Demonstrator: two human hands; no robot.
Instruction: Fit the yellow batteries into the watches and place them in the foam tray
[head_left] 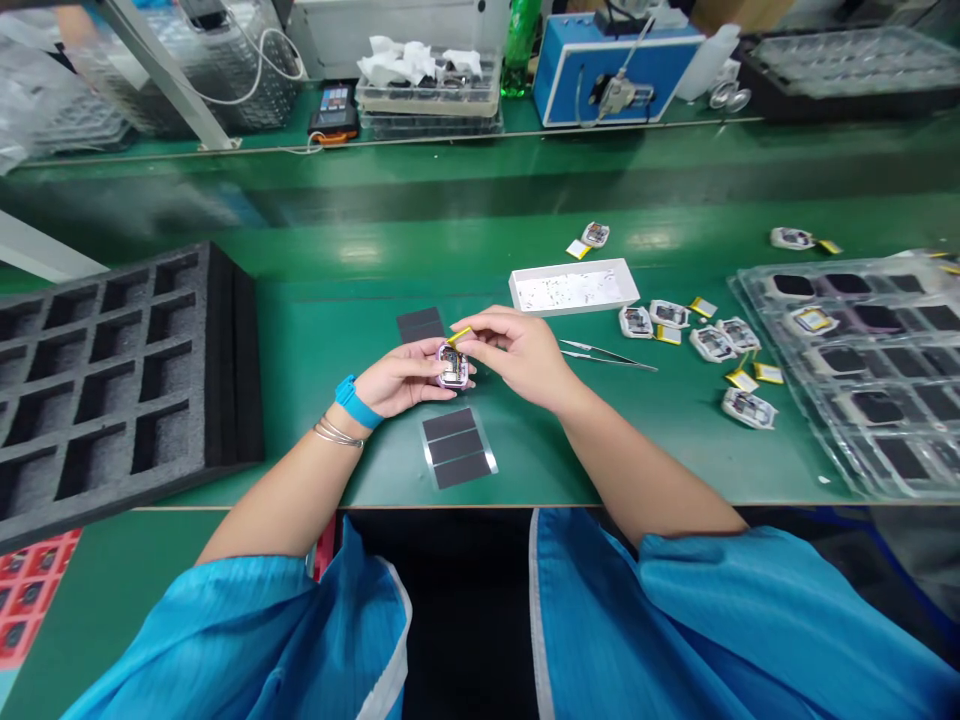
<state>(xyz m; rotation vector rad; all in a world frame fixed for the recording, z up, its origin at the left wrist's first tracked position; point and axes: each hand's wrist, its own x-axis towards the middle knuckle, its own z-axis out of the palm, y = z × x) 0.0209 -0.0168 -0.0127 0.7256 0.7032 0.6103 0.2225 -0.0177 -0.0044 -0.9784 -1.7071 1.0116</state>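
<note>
My left hand holds a small pale purple device case with its circuit board showing, just above the green mat. My right hand pinches the small yellow battery that sticks out at the case's upper edge. A sheet of dark adhesive strips lies on the mat just in front of the hands. A second dark sheet lies behind them. Metal tweezers rest to the right of my right hand.
A grey foam tray with empty square pockets fills the left. A white shallow tray sits behind the hands. Several open cases with yellow batteries lie at right, beside clear blister trays. A blue machine stands at the back.
</note>
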